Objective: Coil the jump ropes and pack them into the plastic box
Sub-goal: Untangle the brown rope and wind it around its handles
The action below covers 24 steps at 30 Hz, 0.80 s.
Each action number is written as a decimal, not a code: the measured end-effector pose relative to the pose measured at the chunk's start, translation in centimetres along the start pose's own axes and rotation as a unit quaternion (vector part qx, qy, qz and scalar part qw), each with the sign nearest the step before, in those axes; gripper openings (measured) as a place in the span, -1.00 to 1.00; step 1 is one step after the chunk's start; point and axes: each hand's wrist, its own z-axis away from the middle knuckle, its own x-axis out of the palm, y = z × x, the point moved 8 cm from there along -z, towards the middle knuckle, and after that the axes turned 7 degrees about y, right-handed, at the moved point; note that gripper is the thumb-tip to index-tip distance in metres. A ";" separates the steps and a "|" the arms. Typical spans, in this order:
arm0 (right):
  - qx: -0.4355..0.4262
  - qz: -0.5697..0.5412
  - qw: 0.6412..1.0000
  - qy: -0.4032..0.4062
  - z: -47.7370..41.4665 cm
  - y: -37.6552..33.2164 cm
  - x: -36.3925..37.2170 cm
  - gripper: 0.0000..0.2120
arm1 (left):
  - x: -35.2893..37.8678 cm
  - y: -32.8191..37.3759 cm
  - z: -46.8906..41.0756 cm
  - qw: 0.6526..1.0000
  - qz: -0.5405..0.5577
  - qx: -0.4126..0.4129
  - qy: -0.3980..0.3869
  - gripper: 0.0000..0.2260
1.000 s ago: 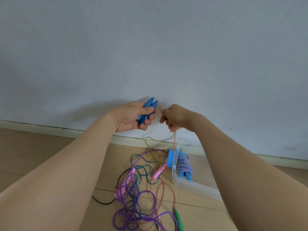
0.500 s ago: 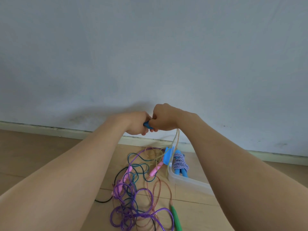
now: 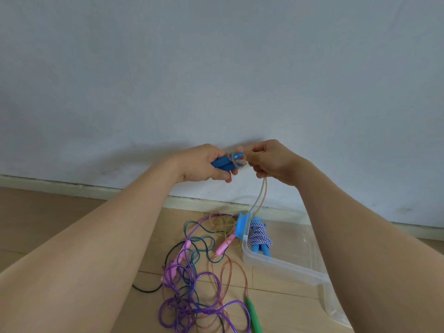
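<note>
Your left hand (image 3: 204,165) grips the pair of blue handles (image 3: 224,162), fingers curled round them. Just beside it, your right hand (image 3: 272,162) pinches the tan cord (image 3: 263,193), which loops over the handles' tips and hangs down from your fingers. Below your right wrist the plastic box (image 3: 283,266) holds one coiled blue-and-white rope (image 3: 260,236). The tangled ropes (image 3: 187,308) lie below your left hand.
</note>
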 end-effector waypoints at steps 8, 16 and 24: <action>0.086 -0.051 0.985 -0.140 1.2 0.4 2.9 -0.75 | -2.6 0.3 -0.6 0.993 -0.047 0.003 0.108 -0.91; 0.062 0.042 0.993 -0.093 1.7 -3.4 4.6 -0.75 | -0.8 -2.4 -1.5 0.942 -0.321 -0.036 0.088 -0.83; -0.030 -0.022 0.988 0.151 -0.3 -3.1 -1.3 -0.77 | -1.0 -1.4 -1.1 0.915 -0.361 0.118 0.135 -0.76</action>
